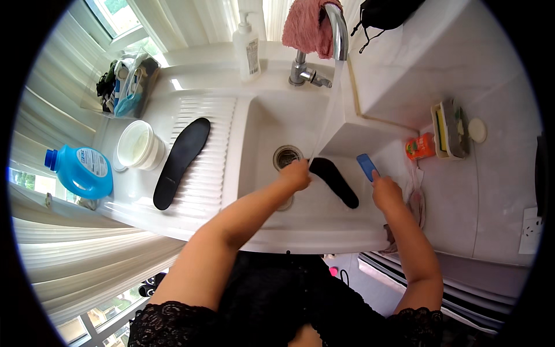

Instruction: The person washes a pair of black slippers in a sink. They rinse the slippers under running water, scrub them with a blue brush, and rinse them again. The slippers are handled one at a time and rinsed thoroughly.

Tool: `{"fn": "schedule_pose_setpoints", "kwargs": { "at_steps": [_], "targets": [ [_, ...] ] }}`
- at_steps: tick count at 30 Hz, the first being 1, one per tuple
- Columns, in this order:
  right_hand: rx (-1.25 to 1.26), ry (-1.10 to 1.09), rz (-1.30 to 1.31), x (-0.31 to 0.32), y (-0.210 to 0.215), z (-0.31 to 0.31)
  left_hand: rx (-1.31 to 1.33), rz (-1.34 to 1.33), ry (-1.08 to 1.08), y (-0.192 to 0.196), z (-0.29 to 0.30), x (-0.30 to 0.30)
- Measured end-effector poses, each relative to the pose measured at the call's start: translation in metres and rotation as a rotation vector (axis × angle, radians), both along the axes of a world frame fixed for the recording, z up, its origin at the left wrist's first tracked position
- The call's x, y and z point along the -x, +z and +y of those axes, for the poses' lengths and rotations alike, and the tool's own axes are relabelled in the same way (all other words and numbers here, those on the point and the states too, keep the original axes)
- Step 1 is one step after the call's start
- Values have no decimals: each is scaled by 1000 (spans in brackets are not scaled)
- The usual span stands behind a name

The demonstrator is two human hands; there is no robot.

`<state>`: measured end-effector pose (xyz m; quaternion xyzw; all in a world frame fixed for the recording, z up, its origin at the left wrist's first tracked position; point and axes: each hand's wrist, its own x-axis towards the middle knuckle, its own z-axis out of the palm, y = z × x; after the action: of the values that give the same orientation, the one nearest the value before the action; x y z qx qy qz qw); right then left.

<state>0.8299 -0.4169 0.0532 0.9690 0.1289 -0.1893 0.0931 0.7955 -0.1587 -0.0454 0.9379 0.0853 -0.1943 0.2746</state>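
Wet insole held under the running tap
My left hand pinches the black insole over the sink drain, my right hand grips a blue brush; I judge a slippery insole could slide free

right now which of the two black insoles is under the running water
The black insole in the basin, held at one end by the left hand, sits under the tap's stream. The other insole lies untouched on the ribbed drainboard.
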Motion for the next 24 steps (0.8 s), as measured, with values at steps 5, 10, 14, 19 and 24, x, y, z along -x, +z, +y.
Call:
{"fn": "schedule_pose_setpoints", "kwargs": {
  "at_steps": [5, 10, 14, 19, 24],
  "targets": [
    [-204, 230, 123, 13, -45, 48, -302, 309, -384, -33, 43, 36],
    [-92, 14, 170, 0, -112, 86, -411, 119, -420, -46, 24, 52],
    [89, 74, 161, -2, -99, 24, -349, 53, -459, -44, 29, 59],
    [398, 226, 400, -8, -56, -24, -327, 63, -593, -33, 25, 56],
    [-119, 135, 160, -21, -44, 37, -321, 107, -537, -41, 28, 51]
  ]
}}
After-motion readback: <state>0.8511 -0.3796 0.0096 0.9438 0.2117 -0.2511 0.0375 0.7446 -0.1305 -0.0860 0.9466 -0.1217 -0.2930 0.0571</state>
